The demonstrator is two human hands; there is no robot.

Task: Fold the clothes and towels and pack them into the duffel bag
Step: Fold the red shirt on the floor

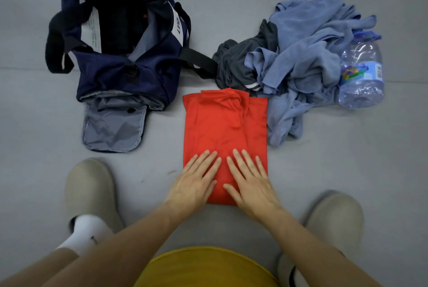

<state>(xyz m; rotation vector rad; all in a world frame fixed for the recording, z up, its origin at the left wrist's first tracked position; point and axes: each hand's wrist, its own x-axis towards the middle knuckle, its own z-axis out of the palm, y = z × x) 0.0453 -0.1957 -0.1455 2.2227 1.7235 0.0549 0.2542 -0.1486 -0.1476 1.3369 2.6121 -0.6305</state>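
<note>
White tag [177, 24] on duffel bag [120, 73]: "LV", rest unclear.

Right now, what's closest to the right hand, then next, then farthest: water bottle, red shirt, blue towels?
1. Red shirt, pressed under the right hand.
2. Blue towels, heaped ahead on the right.
3. Water bottle, far right, past the towels.

A folded shirt [224, 124] lies flat on the floor [34, 124], straight ahead of the person. Both hands, left hand [194, 182] and right hand [251, 184], rest side by side on the shirt's near end. Left of the shirt and farther back sits an open duffel bag [120, 73]. Touching the shirt's far right corner is a crumpled garment [236, 64], with a pile of towels [308, 55] to the right of it. A water bottle [361, 73] lies against the pile's far right side.
</note>
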